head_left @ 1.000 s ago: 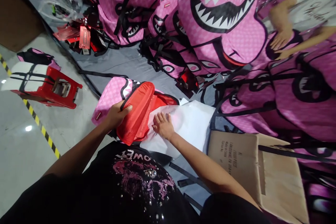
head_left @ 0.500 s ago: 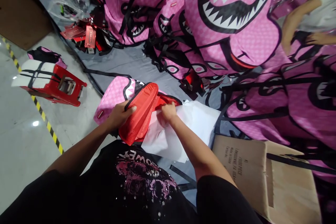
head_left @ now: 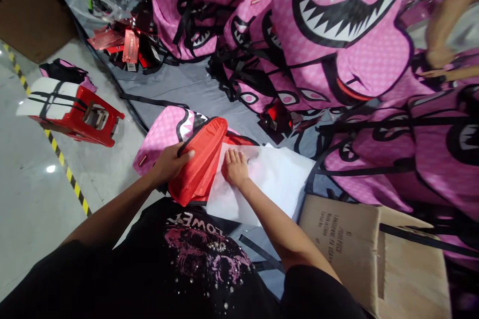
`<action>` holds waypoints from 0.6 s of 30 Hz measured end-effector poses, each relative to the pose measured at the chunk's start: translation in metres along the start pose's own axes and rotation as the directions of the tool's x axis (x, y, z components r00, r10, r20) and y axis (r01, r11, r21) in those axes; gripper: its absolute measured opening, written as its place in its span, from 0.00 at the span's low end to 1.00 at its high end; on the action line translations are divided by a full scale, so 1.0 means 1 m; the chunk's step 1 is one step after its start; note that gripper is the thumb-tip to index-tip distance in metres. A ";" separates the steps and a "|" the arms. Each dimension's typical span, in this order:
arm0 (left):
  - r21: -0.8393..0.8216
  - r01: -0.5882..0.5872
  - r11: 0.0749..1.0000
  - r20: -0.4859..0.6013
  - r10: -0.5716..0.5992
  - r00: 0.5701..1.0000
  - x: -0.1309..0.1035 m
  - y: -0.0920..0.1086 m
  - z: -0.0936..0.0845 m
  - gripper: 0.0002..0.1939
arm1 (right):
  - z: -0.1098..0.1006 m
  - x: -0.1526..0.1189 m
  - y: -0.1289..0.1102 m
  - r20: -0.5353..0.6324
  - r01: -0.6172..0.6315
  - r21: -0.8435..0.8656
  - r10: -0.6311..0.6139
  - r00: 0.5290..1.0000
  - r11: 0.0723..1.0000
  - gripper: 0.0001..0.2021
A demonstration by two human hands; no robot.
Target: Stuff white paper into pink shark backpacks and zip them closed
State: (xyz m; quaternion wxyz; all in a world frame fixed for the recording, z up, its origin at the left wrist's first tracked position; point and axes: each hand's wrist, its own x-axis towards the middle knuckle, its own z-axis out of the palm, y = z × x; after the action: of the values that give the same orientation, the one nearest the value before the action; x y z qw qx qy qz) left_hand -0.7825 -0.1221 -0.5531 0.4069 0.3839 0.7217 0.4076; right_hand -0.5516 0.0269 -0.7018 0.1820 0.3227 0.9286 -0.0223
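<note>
- The left hand (head_left: 170, 162) grips the red-lined flap (head_left: 198, 164) of an open pink backpack (head_left: 164, 132). Its fingers curl over the flap's black-piped edge, pinching it between thumb and fingertips.
- Held that way, the flap is folded back toward the person, which seems meant to keep the bag's mouth open and the lining exposed.
- The right hand (head_left: 235, 167) lies palm down on a white sheet (head_left: 269, 184), fingers slightly spread and flat, holding nothing.
- The sheet's far end slips under the flap just beyond the right fingertips; the flat palm appears to be there to keep the thin sheet smooth and steady. Whether it is one sheet or several stacked cannot be told.
- The backpack lies on the grey worktop (head_left: 194, 87), directly under and beyond the left fingers, its shark-teeth print showing past them.
- One open cardboard box (head_left: 348, 239) sits near the right forearm, behind the fingers.
- Well beyond both hands, a heap of matching pink backpacks (head_left: 337, 35) covers the worktop; they overlap too much to count exactly, though at least six show.
- Far left of the left fingers, one red stool (head_left: 82, 119) stands on the floor, and a cluster of red hang tags (head_left: 125, 47) lies on the worktop.
- Another person's arm (head_left: 443, 35) shows at the far right edge.
</note>
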 end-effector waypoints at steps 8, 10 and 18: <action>-0.056 0.008 0.998 0.002 -0.008 1.000 -0.003 -0.003 0.001 0.16 | 0.004 0.016 0.000 0.262 -0.040 -0.071 0.057 0.963 0.997 0.38; -0.045 0.030 0.999 0.003 -0.030 1.000 -0.004 -0.005 0.002 0.16 | 0.000 0.018 0.000 0.282 -0.041 -0.093 0.066 0.957 0.995 0.38; 0.012 0.023 1.000 0.012 -0.023 1.000 -0.004 -0.007 0.004 0.18 | -0.012 0.043 -0.004 0.201 0.061 -0.018 -0.056 0.978 0.998 0.35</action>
State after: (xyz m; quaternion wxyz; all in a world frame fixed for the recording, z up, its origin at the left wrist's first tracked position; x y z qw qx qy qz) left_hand -0.7793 -0.1269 -0.5601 0.4136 0.3803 0.7261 0.3963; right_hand -0.5891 0.0507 -0.7061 0.2778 0.2889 0.9149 -0.0487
